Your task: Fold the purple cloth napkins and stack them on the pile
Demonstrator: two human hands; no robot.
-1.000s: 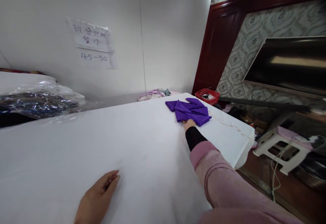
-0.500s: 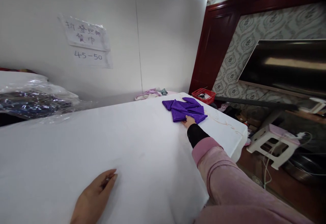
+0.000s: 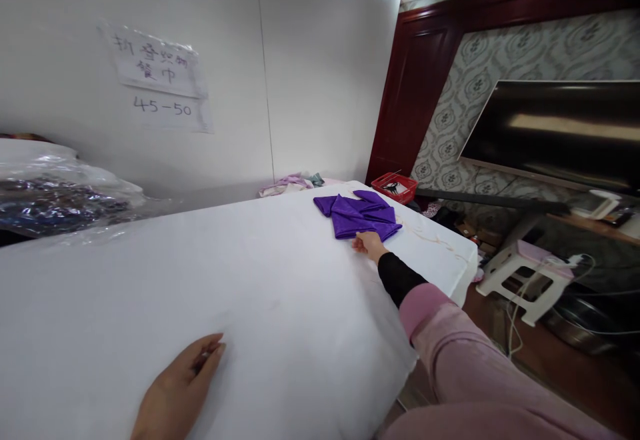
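Note:
Several folded layers of purple cloth, a napkin by its look (image 3: 357, 217), lie at the far right part of the white-covered table (image 3: 250, 280). At its near edge is my right hand (image 3: 370, 245), arm stretched out, with fingers curled in and no cloth seen between them. The fingertips are just in front of the fabric; whether they still touch it I cannot tell. My left hand (image 3: 175, 387) rests low over the near left of the table, thumb and fingers drawn together with nothing visible in them.
Clear plastic bags with dark contents (image 3: 65, 200) stand at the left. Behind the table's far edge are pinkish cloths (image 3: 287, 185) and a red basket (image 3: 400, 189). A white and pink stool (image 3: 525, 277) with a cable stands on the floor at the right.
My right hand has drawn back slightly toward me from the purple napkin's near edge. The napkin stays in place on the table. My left hand hardly moves; the view has shifted a little.

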